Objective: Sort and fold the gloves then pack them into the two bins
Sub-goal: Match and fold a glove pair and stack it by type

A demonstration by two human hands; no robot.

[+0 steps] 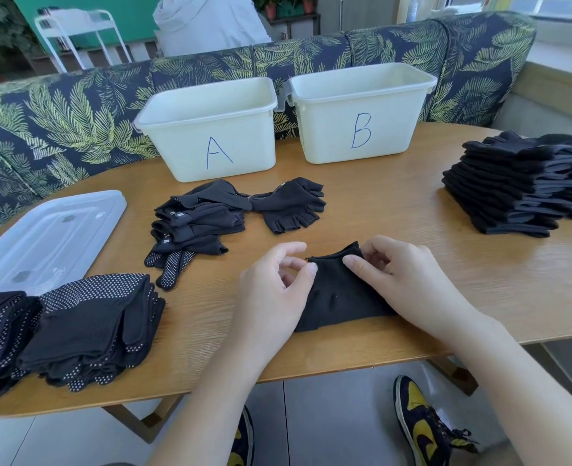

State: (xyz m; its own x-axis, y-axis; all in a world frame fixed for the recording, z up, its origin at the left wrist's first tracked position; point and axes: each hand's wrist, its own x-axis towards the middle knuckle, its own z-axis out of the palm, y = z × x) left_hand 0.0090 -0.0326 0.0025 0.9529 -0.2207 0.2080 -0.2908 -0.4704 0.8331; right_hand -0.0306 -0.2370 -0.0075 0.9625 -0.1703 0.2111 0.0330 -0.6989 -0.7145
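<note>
Head view: both hands, left hand (271, 290) and right hand (402, 280), pinching black glove (340, 297); loose gloves (210, 220) before bins (210, 129)

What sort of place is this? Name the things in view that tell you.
Probably a lounge or café-like seating corner, not a workshop: a leaf-patterned sofa curves behind a wooden table, with potted plants beyond and a window at right.

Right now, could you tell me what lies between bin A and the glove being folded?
In the head view, between bin A and the glove lies a loose heap of black gloves on the table.
</note>
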